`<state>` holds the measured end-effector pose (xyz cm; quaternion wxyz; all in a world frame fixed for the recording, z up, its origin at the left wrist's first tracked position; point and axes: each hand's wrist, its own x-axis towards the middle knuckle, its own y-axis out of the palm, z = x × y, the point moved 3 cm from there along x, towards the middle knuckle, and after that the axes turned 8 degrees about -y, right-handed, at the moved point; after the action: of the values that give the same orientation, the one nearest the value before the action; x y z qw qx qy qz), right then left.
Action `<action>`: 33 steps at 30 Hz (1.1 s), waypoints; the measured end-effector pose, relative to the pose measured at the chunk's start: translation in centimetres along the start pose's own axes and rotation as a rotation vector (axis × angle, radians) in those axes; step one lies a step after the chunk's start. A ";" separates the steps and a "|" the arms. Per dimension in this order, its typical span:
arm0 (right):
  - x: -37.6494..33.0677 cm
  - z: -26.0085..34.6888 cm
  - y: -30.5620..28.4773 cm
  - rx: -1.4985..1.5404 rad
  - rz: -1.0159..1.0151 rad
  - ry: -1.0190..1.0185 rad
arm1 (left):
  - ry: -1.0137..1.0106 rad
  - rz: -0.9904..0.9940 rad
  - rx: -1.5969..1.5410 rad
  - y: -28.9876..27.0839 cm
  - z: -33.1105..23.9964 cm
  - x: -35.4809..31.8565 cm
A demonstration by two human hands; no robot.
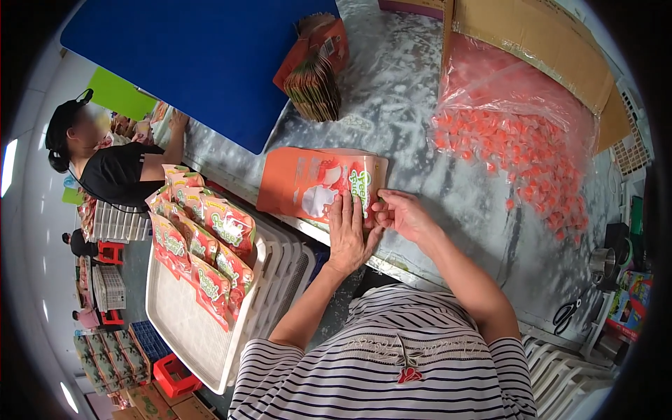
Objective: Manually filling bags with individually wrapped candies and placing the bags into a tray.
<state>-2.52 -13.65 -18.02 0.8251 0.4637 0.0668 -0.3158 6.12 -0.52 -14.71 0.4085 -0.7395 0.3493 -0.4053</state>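
A flat orange-red printed pouch (292, 183) lies on the metal table in front of me, near its edge, with at least one more layer showing along its far side. My left hand (348, 236) rests on the pouch's near right part, fingers stretched out and palm down. At the pouch's right end, my right hand (407, 218) pinches the edge between thumb and fingers. Its fingertips are close beside my left thumb. What lies inside the pouch, if anything, cannot be seen.
Small red wrapped pieces (539, 161) spill from a cardboard box (532, 35) at right. A stack of pouches (313, 80) stands beside a blue board (189, 56). Filled pouches (210, 245) stand in stacked white trays (171, 315) at left. Scissors (565, 316) lie right; a co-worker (115, 164) sits left.
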 end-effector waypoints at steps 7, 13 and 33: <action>-1.7 0.8 2.6 -0.470 0.080 -0.222 | -0.080 0.051 -0.066 0.0 -0.4 -1.4; -1.9 0.8 1.3 -0.936 -0.012 -0.617 | -0.101 0.048 -0.031 -0.4 -1.3 -1.7; -16.7 4.2 -2.8 -0.916 -0.091 -0.679 | 0.705 0.319 -0.185 -5.8 -14.5 1.6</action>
<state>-18.13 -10.45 -10.97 0.9026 -0.0721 -0.0520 -0.4212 -4.93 -4.11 -4.13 0.2530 -0.5253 0.6138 -0.5323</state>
